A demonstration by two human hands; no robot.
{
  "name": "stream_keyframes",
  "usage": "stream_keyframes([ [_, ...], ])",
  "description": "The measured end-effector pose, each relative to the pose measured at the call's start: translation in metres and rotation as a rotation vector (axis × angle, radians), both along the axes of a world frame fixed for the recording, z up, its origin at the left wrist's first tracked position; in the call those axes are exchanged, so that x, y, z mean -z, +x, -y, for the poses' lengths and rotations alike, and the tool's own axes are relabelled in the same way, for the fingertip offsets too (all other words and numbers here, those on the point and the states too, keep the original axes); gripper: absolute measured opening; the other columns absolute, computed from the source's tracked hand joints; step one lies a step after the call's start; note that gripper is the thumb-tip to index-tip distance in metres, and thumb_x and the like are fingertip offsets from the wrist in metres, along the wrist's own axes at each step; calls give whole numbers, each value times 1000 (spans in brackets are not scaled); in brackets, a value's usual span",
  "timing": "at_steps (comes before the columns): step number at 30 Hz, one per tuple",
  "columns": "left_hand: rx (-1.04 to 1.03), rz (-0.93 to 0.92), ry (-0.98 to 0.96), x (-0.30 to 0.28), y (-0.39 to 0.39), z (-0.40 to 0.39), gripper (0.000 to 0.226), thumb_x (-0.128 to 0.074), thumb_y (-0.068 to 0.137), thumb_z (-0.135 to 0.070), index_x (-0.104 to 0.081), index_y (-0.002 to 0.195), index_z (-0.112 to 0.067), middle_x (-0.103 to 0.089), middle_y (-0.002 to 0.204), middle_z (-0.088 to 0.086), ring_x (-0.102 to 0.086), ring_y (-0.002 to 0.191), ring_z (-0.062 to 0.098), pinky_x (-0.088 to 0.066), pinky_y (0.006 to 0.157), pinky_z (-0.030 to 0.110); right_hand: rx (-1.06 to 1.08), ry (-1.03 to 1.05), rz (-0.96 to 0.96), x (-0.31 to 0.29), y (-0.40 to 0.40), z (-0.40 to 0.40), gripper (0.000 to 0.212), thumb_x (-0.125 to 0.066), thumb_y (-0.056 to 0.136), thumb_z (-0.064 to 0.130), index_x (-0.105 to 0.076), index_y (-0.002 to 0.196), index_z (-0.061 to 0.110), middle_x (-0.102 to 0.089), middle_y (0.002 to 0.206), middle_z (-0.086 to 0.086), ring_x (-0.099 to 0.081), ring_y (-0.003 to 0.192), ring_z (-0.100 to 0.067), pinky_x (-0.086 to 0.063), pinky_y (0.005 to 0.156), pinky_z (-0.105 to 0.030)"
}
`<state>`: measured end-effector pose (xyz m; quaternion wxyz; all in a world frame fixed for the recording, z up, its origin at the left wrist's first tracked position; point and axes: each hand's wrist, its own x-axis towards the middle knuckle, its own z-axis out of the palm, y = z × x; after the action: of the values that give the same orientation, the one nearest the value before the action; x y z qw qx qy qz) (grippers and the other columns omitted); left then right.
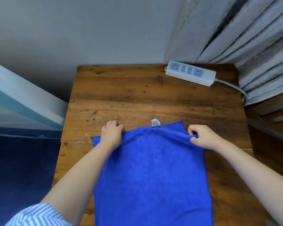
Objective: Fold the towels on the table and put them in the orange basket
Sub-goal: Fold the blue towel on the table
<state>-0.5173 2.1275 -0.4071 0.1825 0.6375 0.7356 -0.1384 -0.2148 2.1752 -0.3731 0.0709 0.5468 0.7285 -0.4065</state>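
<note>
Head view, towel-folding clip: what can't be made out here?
- Orange basket: nowhere in the head view.
- Blue towel: near end cut off by the bottom edge.
- Care tag: print too small to read.
- Left hand fingers: tips curl out of sight.

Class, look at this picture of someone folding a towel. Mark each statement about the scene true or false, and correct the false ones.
1. Both hands grip the blue towel. True: left hand, right hand.
2. The towel is red. False: it is blue.
3. A power strip lies on the table. True.
4. The orange basket stands beside the towel. False: no basket is in view.
5. The towel's white label is at its far edge. True.
</note>
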Motion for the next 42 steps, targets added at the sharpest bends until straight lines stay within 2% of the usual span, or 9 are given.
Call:
stream_keyframes([
  [10, 118, -111, -84, -12, -9, 10, 29, -40, 92, -18, -50, 119, -21, -47, 124, 5, -38, 120, 25, -33, 94, 35, -120, -331, -54, -41, 3, 16, 33, -49, 68, -6, -37, 55, 21, -36, 59, 5, -31, 56, -11, -26, 54, -26],
  [17, 111, 22, 39, -24, -21, 26, 22, -42, 91, -19, -55, 108, -15, -52, 118, 7, -42, 117, 25, -30, 97, 34, -10, -287, -170, -62, -9, 24, 8, -41, 52, 11, -36, 54, 17, -33, 58, 2, -27, 56, -13, -21, 53, -26],
  [20, 49, 164, 185, -47, -35, 36, 6, -48, 82, -11, -53, 85, -12, -61, 93, 11, -53, 97, 30, -33, 80, 32, 13, -313, -193, -69, -19, 25, 8, -39, 52, 10, -37, 56, 16, -31, 57, 0, -24, 54, -12, -18, 52, -25],
  [23, -4, 293, 60, -63, -53, 56, 19, -48, 83, -10, -36, 72, -18, -53, 73, 7, -50, 76, 32, -29, 63, 31, -8, -312, -174, -78, -32, 23, 7, -39, 51, 10, -41, 57, 14, -32, 57, 0, -25, 54, -13, -19, 52, -25],
  [28, -212, 496, 46, -67, -71, 80, 34, -46, 81, -2, -28, 63, -23, -39, 60, -1, -33, 62, 23, -26, 55, 32, 203, -203, -326, -84, -56, 8, 5, -43, 57, 9, -45, 56, 13, -38, 60, -3, -31, 59, -15, -24, 56, -28],
  [33, -458, 582, 151, -60, -75, 76, 27, -48, 81, -1, -39, 66, -22, -42, 63, -3, -35, 62, 17, -30, 56, 28, 592, -156, -462, -50, -82, -24, 32, -43, 84, -4, -49, 59, 16, -43, 65, -4, -39, 60, -15, -27, 53, -24],
  [38, -558, 614, 160, -45, -63, 57, 9, -50, 87, -5, -51, 85, -13, -52, 77, -1, -45, 77, 17, -32, 68, 24, 727, -219, -169, 6, -84, -35, 26, -38, 86, -8, -57, 74, 4, -52, 76, -11, -50, 69, -22, -35, 56, -25],
  [40, -605, 634, 160, -39, -61, 52, 8, -51, 89, -6, -58, 94, -7, -58, 90, 7, -49, 84, 20, -33, 70, 23, 681, -208, 21, 19, -74, -32, 24, -37, 86, -8, -60, 92, -6, -54, 89, -15, -52, 81, -24, -37, 62, -28],
  [42, -641, 641, 134, -32, -59, 47, 16, -52, 90, -6, -61, 101, -1, -62, 102, 16, -54, 95, 29, -38, 76, 27, 568, -178, 163, 20, -65, -30, 21, -39, 87, -5, -59, 90, -1, -54, 92, -16, -52, 83, -26, -38, 65, -29],
])
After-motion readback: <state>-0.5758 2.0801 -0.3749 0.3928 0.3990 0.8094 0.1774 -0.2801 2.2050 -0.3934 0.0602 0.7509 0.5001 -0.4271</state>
